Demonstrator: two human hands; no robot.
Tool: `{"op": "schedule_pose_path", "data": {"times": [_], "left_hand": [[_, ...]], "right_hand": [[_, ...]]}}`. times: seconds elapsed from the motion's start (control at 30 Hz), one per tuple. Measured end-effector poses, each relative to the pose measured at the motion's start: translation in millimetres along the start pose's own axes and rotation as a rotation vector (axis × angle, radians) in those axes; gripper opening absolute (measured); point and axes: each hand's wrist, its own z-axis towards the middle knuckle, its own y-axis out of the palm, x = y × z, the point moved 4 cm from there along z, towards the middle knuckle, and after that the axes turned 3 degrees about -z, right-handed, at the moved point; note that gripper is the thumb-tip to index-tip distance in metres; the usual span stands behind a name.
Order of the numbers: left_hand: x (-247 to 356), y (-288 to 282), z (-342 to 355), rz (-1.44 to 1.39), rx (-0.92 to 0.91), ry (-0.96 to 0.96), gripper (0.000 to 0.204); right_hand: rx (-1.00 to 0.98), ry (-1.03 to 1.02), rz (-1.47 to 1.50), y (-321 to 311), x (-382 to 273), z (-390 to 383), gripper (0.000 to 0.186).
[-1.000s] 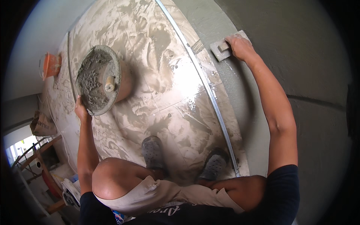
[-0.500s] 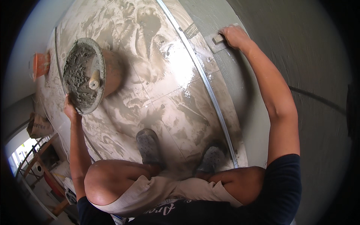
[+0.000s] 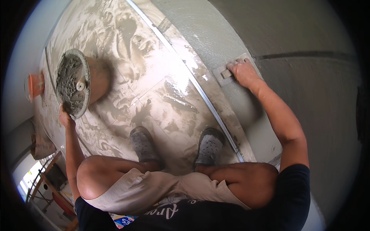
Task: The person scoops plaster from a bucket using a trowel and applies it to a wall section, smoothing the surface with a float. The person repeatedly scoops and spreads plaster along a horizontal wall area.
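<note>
In my right hand (image 3: 245, 73) is a plastering trowel with a flat rectangular blade (image 3: 217, 74) and a pale handle (image 3: 226, 74). My fingers wrap the handle, and the blade lies against a band of smooth wet cement (image 3: 210, 38) on the right. At the left, my left hand (image 3: 67, 116) grips the near rim of an orange bucket (image 3: 101, 79). Thick grey mortar (image 3: 67, 79) fills much of the bucket, its outside smeared with cement. A round light-coloured tool handle (image 3: 80, 85) pokes up from the mortar; the rest of that tool is hidden.
A long metal straightedge (image 3: 200, 90) lies along the mortar-smeared tiled floor (image 3: 148, 86), beside the cement band. Dark grey plaster (image 3: 308, 88) covers the area further right. A smaller orange bucket (image 3: 35, 85) and a brown sack (image 3: 42, 147) stand at far left. My shoes (image 3: 143, 144) rest on the tiles.
My right hand has drawn the trowel nearer to me along the wet cement. My left hand stays on the bucket's rim. The whole view has shifted a little.
</note>
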Motion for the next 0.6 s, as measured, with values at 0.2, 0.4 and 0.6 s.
{"op": "schedule_pose_path", "data": {"times": [0.2,0.4,0.6], "left_hand": [[-3.1,36.1,-2.9,0.044,-0.096,-0.039,0.056],[4.4,9.0,16.4,0.248,-0.232,0.213,0.062],[-12.8,35.4,3.8,0.032,-0.096,-0.105,0.062]], "right_hand": [[-0.109,0.057,0.038,26.4,-3.7,-93.9,0.029],[-0.148,0.116,0.088,48.0,-5.0,-161.9,0.033],[-0.253,0.139,0.038,73.8,-16.0,-254.9,0.033]]}}
